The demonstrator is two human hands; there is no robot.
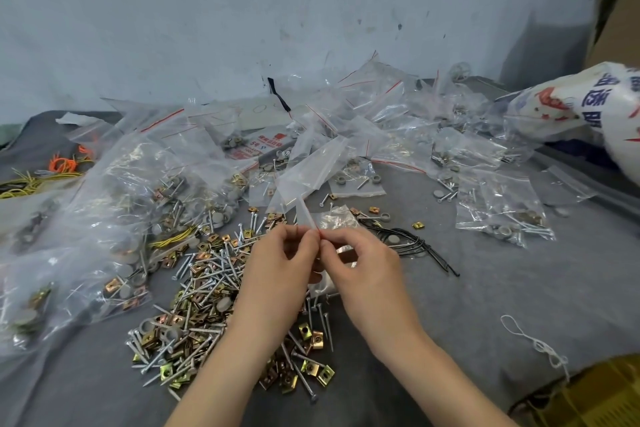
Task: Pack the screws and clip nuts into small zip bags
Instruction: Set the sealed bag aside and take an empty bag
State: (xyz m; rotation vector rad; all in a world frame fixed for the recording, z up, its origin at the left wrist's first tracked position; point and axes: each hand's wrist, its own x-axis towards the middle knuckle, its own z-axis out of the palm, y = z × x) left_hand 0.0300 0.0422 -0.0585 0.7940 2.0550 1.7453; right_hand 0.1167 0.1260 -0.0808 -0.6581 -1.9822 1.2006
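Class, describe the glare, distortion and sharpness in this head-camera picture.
Head view: even light with faint shadows; glare glints on the filled zip bags; wide-angle bending toward the edges; left hand and right hand pinching the small zip bag look sharp.

Bare hands and forearms of a person at work, seen from a head-worn camera.

The left hand and right hand are uncovered, as are both wrists. The left forearm and right forearm show bare skin all the way to the bottom edge of the frame. The fingers are slender, with creases visible at the knuckles; the nails are too blurred to describe. Mustard-yellow checked cloth with dark lines fills the lower right corner; whether it is the person's garment cannot be told.
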